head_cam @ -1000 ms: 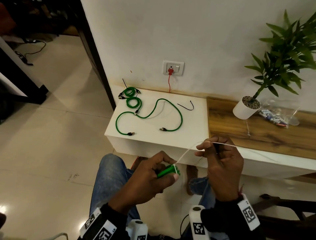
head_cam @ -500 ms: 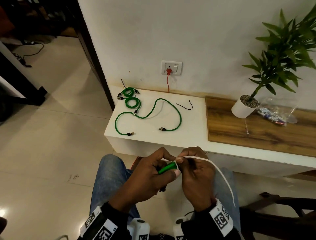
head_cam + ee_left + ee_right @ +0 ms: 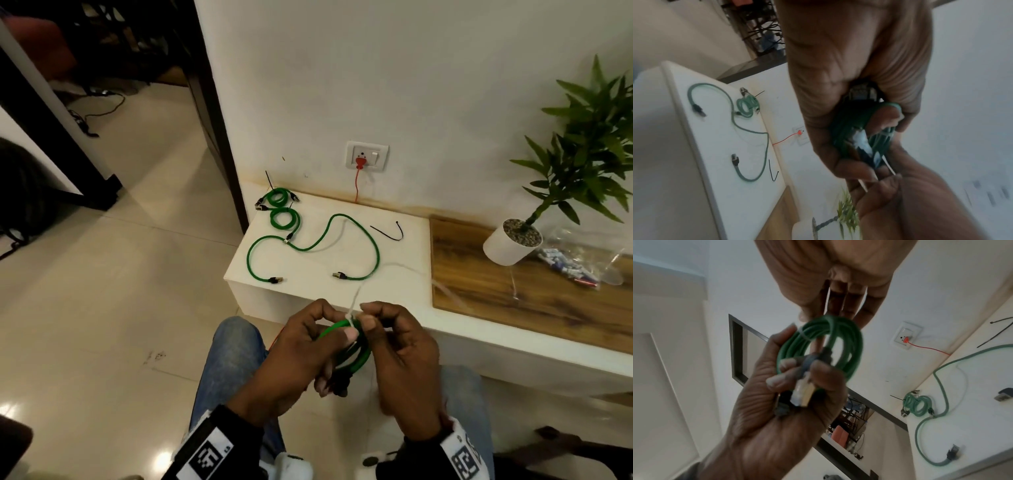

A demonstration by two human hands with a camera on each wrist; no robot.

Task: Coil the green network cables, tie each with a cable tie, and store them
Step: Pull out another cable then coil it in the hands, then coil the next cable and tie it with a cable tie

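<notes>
- My left hand [image 3: 301,356] grips the coiled green cable [image 3: 818,350], connectors pinned in its palm.
- My right hand [image 3: 397,356] pinches the white cable tie [image 3: 352,308] wrapped round the coil's top.

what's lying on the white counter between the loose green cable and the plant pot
In the head view, a black cable tie lies between the loose green cable and the plant pot.

Green coiled cable [image 3: 356,346], white cable tie [image 3: 353,306], black cable tie [image 3: 388,233], red cord [image 3: 357,183], white pot [image 3: 505,247]
</notes>
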